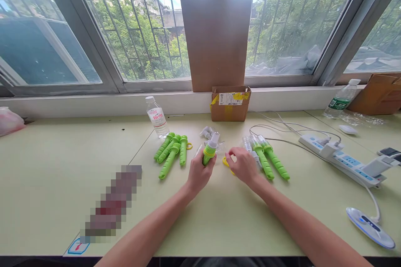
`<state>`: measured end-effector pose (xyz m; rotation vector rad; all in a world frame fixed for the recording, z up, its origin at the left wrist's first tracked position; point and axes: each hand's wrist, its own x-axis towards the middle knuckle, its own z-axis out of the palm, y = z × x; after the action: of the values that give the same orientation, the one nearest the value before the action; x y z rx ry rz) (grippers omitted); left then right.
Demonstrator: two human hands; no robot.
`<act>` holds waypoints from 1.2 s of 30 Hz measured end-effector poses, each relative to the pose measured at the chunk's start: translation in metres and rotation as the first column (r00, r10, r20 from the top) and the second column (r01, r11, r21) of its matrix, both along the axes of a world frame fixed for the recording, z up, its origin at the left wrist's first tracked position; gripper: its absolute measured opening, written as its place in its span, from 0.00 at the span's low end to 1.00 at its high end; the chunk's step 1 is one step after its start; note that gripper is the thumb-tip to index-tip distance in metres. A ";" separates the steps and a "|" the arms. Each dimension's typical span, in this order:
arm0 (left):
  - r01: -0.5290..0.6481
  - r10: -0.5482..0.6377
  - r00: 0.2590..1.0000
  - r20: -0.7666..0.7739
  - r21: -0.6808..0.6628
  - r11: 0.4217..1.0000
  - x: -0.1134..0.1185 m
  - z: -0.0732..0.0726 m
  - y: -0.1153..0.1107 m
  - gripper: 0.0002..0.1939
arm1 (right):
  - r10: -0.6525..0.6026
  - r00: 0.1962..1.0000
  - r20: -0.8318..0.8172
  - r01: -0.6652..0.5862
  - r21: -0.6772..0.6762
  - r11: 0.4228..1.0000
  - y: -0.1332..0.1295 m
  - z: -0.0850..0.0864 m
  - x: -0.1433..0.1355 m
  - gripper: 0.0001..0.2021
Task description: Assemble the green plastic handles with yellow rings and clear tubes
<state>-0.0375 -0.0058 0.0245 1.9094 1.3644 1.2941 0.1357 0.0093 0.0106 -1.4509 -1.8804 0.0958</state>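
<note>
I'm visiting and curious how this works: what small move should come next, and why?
Probably the right hand should pick up the yellow ring: it lies close by that hand, partly hidden by it, while the left hand holds a green handle topped with a white piece. Contact with the ring is unclear.

The green tubes point(169, 162) look like ridged plastic.
</note>
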 end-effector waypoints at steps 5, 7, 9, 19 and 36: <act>0.009 -0.009 0.998 0.060 0.003 1.000 0.001 0.001 -0.001 0.13 | 0.016 0.993 0.114 -0.019 0.028 0.999 -0.002 -0.001 -0.001 0.08; 0.009 -0.009 0.998 0.065 0.007 1.000 0.001 0.000 0.000 0.13 | 0.041 0.992 0.116 -0.047 0.048 0.998 -0.003 -0.001 -0.002 0.07; 0.002 -0.003 0.998 0.062 0.012 1.000 0.001 -0.001 0.000 0.12 | 0.085 0.990 0.113 -0.093 0.069 0.993 -0.003 -0.001 -0.003 0.06; 0.006 -0.006 0.999 0.043 0.016 1.000 0.000 -0.004 0.002 0.09 | 0.322 0.905 0.279 -0.359 0.092 0.929 -0.003 -0.007 -0.008 0.21; 0.039 -0.039 0.999 0.031 0.016 0.999 0.002 -0.005 0.000 0.08 | 0.184 0.983 -0.021 -0.179 0.145 0.973 -0.004 -0.008 -0.017 0.21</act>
<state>-0.0360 -0.0063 0.0192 1.9081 1.2989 1.3145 0.1184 0.0055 0.0023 -1.1734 -1.9479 0.0715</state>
